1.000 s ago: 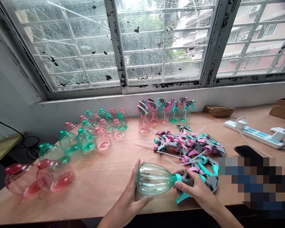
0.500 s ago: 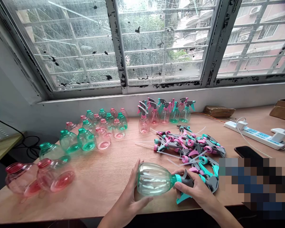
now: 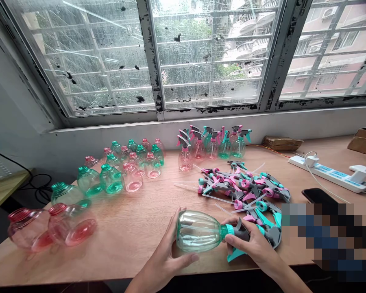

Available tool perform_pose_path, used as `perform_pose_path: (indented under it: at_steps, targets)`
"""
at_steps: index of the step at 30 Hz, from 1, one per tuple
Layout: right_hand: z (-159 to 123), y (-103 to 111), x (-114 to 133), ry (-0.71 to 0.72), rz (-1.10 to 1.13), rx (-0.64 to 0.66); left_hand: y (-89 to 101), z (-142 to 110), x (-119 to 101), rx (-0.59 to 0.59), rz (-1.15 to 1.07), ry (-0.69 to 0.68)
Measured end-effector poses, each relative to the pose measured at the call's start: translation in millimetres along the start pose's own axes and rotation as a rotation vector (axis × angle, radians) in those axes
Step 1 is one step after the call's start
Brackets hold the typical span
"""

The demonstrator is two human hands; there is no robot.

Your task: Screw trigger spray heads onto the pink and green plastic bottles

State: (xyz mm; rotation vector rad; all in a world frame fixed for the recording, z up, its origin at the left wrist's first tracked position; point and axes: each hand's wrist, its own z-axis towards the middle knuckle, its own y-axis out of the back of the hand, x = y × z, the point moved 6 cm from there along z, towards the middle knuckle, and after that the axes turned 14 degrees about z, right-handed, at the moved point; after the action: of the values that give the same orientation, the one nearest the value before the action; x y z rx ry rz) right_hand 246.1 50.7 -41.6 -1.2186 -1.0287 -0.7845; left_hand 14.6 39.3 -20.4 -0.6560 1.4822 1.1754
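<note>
Near the table's (image 3: 125,244) front edge, the left hand (image 3: 172,254) cups a green bottle (image 3: 198,230); the right hand (image 3: 247,240) grips its spray head (image 3: 240,231).

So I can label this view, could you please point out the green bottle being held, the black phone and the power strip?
Green bottle (image 3: 198,231): head view, on its clear body.
Black phone (image 3: 319,196): head view, on its dark screen.
Power strip (image 3: 327,172): head view, on its upper face.

This looks like a small assembly workspace: a wooden surface (image 3: 140,244) below barred windows (image 3: 213,53), with bottles (image 3: 111,179) left of piled spray heads (image 3: 240,187).
</note>
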Motion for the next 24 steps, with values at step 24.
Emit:
perform_pose_path:
  at_steps: [24]
  targets:
    - [-0.3,0.6,0.6,-0.005,0.013,-0.017,-0.7,-0.4,-6.3,-0.001,0.045,0.007]
